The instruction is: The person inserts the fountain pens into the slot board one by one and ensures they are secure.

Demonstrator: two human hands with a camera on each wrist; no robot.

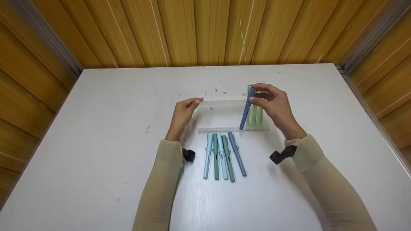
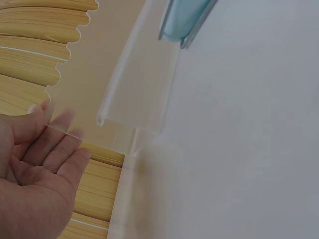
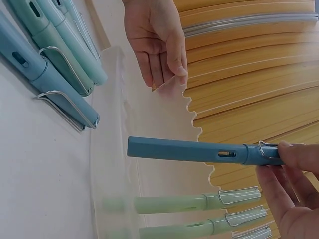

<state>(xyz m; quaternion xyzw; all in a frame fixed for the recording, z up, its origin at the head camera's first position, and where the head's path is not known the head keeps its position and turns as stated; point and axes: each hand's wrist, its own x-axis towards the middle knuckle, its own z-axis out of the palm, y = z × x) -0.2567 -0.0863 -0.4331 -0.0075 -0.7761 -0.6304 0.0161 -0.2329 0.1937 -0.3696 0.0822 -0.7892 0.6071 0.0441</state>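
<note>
A translucent pen stand (image 2: pixel 144 84) with a scalloped top edge stands on the table. Its upper left corner is pinched between the thumb and fingers of my left hand (image 1: pixel 183 114). My right hand (image 1: pixel 273 101) holds a dark blue pen (image 3: pixel 199 151) near its clip end, over the stand, just left of the light green pens (image 3: pixel 174 204) that stand in its right end. In front of the stand lie several loose pens: light blue pens (image 1: pixel 208 157), dark green pens (image 1: pixel 215 157) and a blue pen (image 1: pixel 237 154).
The white table (image 1: pixel 96 144) carries small dark marks. Yellow wood-look panels (image 1: pixel 208 32) rise behind it and at both sides. Black straps (image 1: pixel 188 154) stick out from the sleeve cuffs at both wrists.
</note>
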